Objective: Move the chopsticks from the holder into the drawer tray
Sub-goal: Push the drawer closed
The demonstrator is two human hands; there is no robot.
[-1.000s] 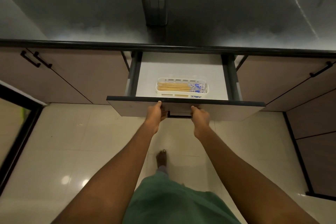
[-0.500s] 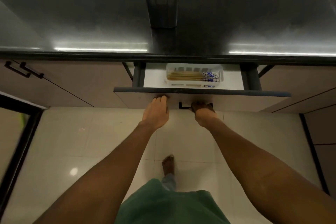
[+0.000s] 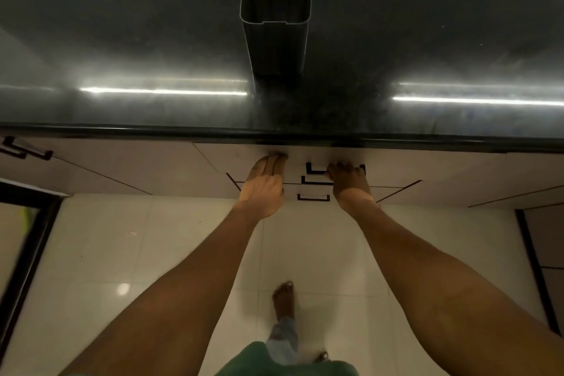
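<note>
Head view: we saw no chopsticks. The tall dark metal holder looked empty and the pale drawer front was shut. Our left hand pressed it flat-fingered; our right hand curled round the black bar handle. Chopsticks were probably light, stiff and slick (grab mid-bundle).

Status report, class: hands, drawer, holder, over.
Left hand flat on closed drawer front. Right hand grips drawer handle. Chopsticks out of sight. Holder on counter, looks empty.

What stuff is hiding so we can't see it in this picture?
Head view:
1. Inside the drawer: hidden behind its shut front.
2. Bottom of the holder: too dark.
3. Right hand: fingers blurred, so grip on the handle is unclear.
</note>
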